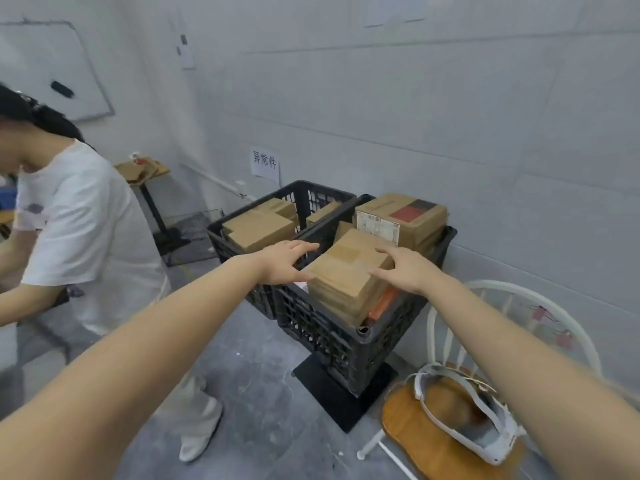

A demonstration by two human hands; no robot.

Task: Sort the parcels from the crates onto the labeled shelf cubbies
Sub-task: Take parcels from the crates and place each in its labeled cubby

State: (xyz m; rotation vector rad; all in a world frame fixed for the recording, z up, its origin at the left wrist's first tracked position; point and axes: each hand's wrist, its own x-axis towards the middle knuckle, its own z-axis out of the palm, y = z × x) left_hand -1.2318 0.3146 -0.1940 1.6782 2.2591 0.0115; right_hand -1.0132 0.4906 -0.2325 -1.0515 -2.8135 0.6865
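Observation:
Two black plastic crates stand side by side against the wall, the near crate (332,337) and the far crate (242,244), both filled with brown cardboard parcels. On the near crate's pile lies a flat brown parcel (346,271). My left hand (284,261) rests at its left edge with fingers spread, thumb against the parcel's side. My right hand (405,268) lies on its right edge, fingers apart. Neither hand has closed around it. Behind it sits a larger box with a red patch and a label (401,216). No shelf cubbies are in view.
A person in a white T-shirt (72,220) stands close on the left. A white chair with an orange seat (446,434) holding a white strap-like object stands right of the crates. A paper sign (265,162) hangs on the wall.

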